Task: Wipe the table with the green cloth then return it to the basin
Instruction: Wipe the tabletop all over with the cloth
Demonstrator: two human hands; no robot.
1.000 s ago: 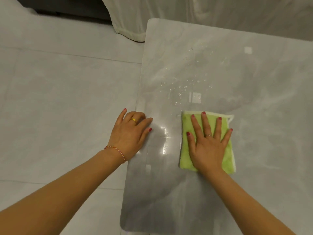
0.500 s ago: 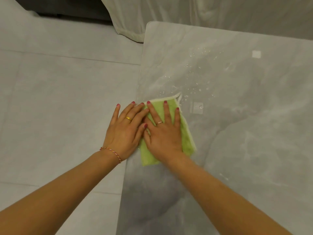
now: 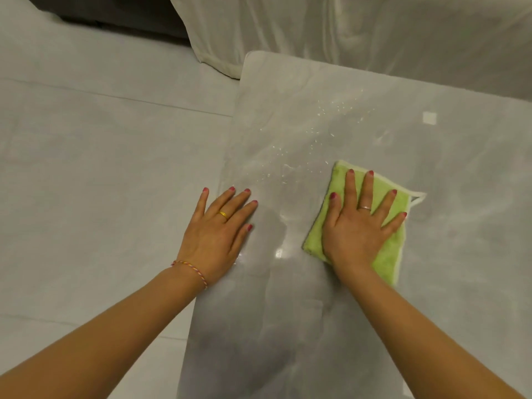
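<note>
The green cloth, folded and edged in white, lies flat on the glossy grey table. My right hand presses down on it with fingers spread. My left hand rests flat on the table's left edge, fingers apart, holding nothing, about a hand's width left of the cloth. Water droplets are scattered on the table just beyond the cloth. No basin is in view.
The table's left edge drops to a pale tiled floor. A white fabric cover hangs behind the table's far edge, with a dark piece of furniture at the top left.
My right hand slid the cloth left to touch my left hand at the table's edge, then back right. My left hand stayed planted at the edge.
</note>
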